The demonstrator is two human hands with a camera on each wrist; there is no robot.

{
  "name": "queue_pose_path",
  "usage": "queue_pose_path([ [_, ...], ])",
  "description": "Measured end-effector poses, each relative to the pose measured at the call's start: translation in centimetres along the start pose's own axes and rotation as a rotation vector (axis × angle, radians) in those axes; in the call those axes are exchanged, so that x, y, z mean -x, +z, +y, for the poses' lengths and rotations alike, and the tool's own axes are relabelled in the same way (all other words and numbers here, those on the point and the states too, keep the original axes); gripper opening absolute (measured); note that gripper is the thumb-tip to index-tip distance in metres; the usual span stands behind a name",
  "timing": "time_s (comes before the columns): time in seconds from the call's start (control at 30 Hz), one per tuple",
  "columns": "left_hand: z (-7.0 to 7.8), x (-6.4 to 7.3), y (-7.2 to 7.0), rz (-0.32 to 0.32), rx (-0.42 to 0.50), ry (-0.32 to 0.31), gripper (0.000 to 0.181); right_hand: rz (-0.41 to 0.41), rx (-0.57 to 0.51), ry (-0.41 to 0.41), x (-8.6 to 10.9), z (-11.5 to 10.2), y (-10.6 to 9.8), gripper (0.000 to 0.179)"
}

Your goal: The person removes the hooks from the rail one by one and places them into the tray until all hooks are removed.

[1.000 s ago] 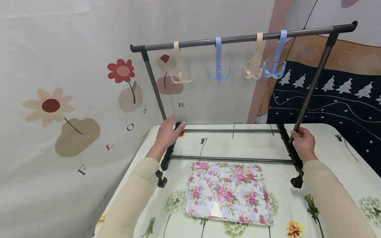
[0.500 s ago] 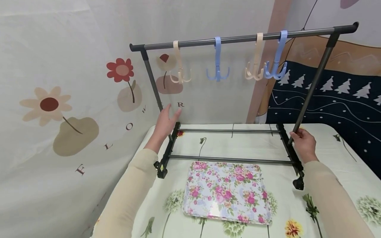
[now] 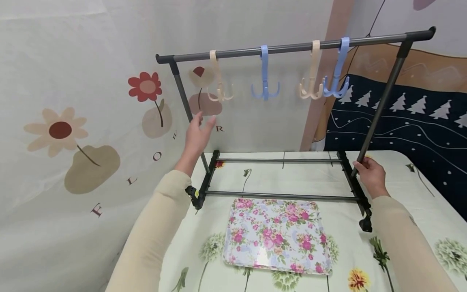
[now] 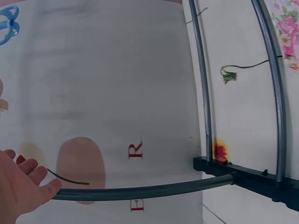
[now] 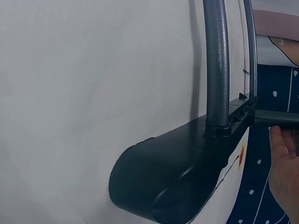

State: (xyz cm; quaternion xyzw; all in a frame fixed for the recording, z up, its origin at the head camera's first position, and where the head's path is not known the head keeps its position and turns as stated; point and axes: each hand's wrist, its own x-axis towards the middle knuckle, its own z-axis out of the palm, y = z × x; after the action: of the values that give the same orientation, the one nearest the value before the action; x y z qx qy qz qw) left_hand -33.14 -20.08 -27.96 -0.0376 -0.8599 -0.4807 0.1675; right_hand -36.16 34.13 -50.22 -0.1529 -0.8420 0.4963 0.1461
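Observation:
A dark grey clothes rack stands on the table, with a top rail (image 3: 292, 48), two upright poles and a low base. My left hand (image 3: 197, 136) is raised beside the left pole (image 3: 183, 91), fingers spread and holding nothing. The left wrist view shows the same hand (image 4: 23, 184) with loosely bent fingers near the pole (image 4: 140, 192). Low on the right pole (image 3: 379, 107), my right hand (image 3: 371, 174) grips it just above the base bar (image 3: 352, 182). Fingers of that hand (image 5: 282, 163) lie against the pole in the right wrist view. Blue hooks (image 3: 264, 77) and beige hooks (image 3: 219, 81) hang from the rail.
In front of the rack lies a flowered tray (image 3: 277, 237). The table bears a floral cloth (image 3: 204, 280). Behind stands a pale printed curtain (image 3: 109, 52), with a dark tree-patterned cloth (image 3: 401, 129) at the right. Two thin rods (image 3: 281, 196) join the base bars.
My left hand has risen along the left pole from near the base. The rack's left base end has shifted slightly away from me. My right hand stays on the right pole.

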Motion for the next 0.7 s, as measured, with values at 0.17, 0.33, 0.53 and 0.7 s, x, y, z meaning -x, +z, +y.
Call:
queue_pose_path([
  [0.17,1.7,-0.6,-0.3,0.029,0.016,0.012,0.087,-0.031,-0.007,0.026,1.5,-2.0,-0.7,0.051],
  [0.33,3.1,-1.0,-0.5,0.036,0.029,0.026,0.089,-0.031,-0.007,-0.01,0.1,0.2,-0.1,0.06],
  [0.53,4.7,-1.7,-0.4,0.09,0.086,0.037,0.081,-0.023,-0.016,0.018,1.4,-1.3,-0.3,0.056],
  [0.7,6.6,-2.4,-0.1,0.199,0.112,0.069,0.066,-0.03,-0.028,0.039,3.8,-4.4,-0.8,0.051],
])
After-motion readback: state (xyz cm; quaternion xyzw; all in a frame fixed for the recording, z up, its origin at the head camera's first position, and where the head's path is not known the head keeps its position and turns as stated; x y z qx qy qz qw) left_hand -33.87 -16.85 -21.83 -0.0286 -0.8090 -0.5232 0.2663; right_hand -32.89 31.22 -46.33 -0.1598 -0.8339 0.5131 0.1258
